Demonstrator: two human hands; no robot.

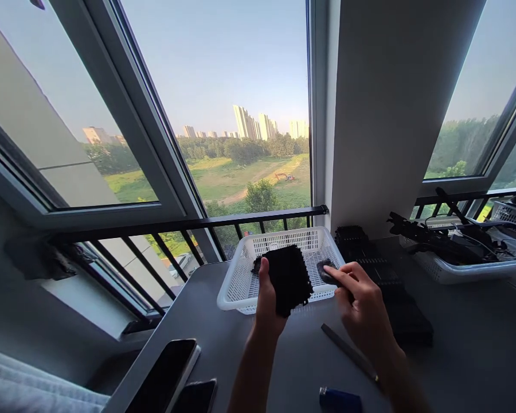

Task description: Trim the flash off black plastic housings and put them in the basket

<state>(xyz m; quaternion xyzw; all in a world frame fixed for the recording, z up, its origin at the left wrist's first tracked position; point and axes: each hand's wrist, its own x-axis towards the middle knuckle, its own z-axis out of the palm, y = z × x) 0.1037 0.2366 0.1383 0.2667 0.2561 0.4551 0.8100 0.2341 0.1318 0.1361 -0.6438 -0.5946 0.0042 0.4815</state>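
**Phone (163,373) nearest; black part (288,278) held up beside white basket (227,299)**

Remotely, I see the left hand (269,307) clamp the part's left edge, hidden fingers probably supporting it. Rightward, the right hand (363,298) pinches a dark rounded piece (324,272), forefinger along it, likely for control. Below lies a slim tool (348,351), within reach.

The single view looks from the person's head, forward and down over the near part of the grey table (223,355) toward the window (223,69) beyond it. The left hand (269,304) and right hand (363,298) are close to the camera, with the white basket (235,275) just past them. The wide view takes in white cloth (26,381) at near left and a second window (477,103) at far right.
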